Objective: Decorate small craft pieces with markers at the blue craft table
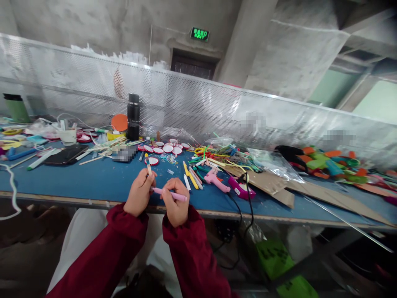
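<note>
My left hand [138, 193] is closed around a short flat wooden stick [148, 164], held upright, with yellow and dark bands near its top. Between the fingers of my right hand [176, 203] is a pink marker [170, 194], lying almost level. Its tip points at the left hand's fingers; whether it touches the stick is hidden. Both hands are just above the table's front edge. To their right lie several yellow, grey and white markers [193, 178] and a pink glue gun [217, 179]. Behind the stick is a red-rimmed white disc [151, 161].
The blue table [102, 178] carries a black bottle [133, 117], a phone [67, 154], a white cup [67, 135] and a heap of coloured pipe cleaners [238, 156]. Cardboard strips [335, 199] lie right, near a purple object [242, 188] and black cable. A perforated metal screen [198, 103] stands behind.
</note>
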`<action>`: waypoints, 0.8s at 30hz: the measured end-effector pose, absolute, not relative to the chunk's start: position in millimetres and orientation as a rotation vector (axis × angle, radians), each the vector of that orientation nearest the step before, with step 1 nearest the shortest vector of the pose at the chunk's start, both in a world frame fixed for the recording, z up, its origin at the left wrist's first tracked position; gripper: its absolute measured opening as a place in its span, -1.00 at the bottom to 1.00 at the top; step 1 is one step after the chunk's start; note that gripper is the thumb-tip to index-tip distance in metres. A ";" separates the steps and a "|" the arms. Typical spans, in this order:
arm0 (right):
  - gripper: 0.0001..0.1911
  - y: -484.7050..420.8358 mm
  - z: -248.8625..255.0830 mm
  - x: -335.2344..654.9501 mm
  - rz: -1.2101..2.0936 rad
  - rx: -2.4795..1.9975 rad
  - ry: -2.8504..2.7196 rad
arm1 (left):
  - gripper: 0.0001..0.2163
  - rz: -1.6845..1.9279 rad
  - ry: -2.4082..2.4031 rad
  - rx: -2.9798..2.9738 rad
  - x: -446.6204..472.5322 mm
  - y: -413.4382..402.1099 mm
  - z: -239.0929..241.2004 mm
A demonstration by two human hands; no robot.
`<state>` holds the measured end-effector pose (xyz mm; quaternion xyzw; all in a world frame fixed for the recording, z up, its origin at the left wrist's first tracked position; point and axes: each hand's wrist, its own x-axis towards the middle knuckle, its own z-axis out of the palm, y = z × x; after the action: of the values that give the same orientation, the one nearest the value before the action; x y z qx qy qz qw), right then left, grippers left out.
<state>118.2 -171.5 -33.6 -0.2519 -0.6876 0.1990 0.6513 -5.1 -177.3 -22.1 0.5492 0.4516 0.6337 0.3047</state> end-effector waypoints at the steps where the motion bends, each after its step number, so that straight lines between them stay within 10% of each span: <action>1: -0.80 -171.9 -32.8 118.3 0.433 -0.581 -1.574 | -0.78 1.673 1.213 1.478 -5.4 -177.3 -22.2; 24: -0.84 -174.0 -13.7 117.9 0.497 -0.646 -1.685 | -0.75 1.520 1.275 1.558 -10.8 -179.8 -15.5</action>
<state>117.9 -174.0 -13.7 -0.2780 -0.7247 0.2139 0.5931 -10.8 -179.8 -15.5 0.5881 0.4814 0.5741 0.3045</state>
